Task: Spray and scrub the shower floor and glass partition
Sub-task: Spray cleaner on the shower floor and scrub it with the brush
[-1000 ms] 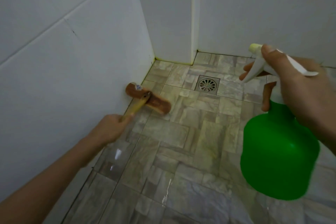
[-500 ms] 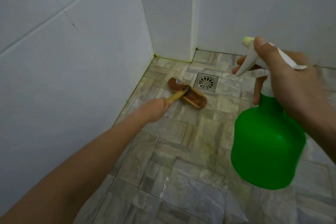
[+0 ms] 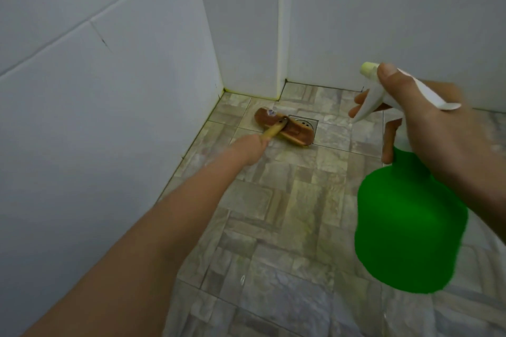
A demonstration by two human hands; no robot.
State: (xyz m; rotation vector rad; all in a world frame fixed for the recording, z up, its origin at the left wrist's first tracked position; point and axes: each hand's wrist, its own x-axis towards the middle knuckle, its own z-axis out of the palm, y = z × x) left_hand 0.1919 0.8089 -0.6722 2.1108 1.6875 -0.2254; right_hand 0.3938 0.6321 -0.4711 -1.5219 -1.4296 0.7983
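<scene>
Nearest, on the right, the right hand holds the green spray bottle up in the air. Its grip is curled round the white neck, the thumb lies along the top of the spray head, and the fingertips sit in front of the trigger. The bottle looks like thin, stiff plastic. Its opaque belly hides the fill level, so its weight cannot be told. The neck under the head is probably the sound place to hold it, since the bulk hangs below and the trigger stays in reach.

The shower floor shines in its near part, so it is likely wet and slippery.

Further off, the left arm reaches out to the left hand, whose grip is closed round the pale handle of the scrub brush. The brown brush head lies flat on the tiles, overlapping the left edge of the drain. The brush seems rigid and light. A hold low on the handle, near the head, should give firmer pressure.

Beyond stand the white walls. No glass partition is in view.
</scene>
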